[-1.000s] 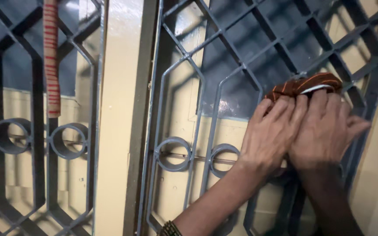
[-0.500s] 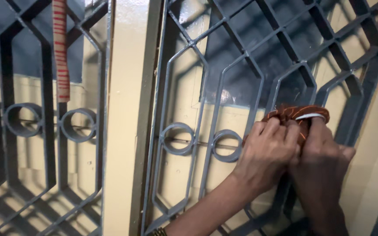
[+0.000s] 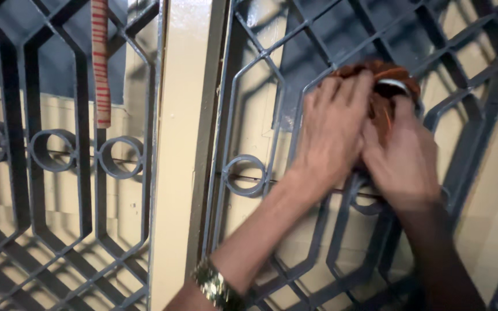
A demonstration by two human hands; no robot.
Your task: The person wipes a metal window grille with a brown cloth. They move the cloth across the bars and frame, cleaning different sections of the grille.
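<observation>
Pressing a soft, bunched brown cloth (image 3: pixel 383 78) against the grey grille (image 3: pixel 243 115), left hand (image 3: pixel 332 126) and right hand (image 3: pixel 402 155) lie closed over it, apparently gripping its folds, though blur hides the fingers.

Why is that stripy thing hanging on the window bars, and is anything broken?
Nothing looks broken. A red-and-tan striped strip hangs on the left grille, which is a bit odd. Both hands, left hand and right hand, press a bunched brown cloth against the right grille. The bars look whole.
</observation>
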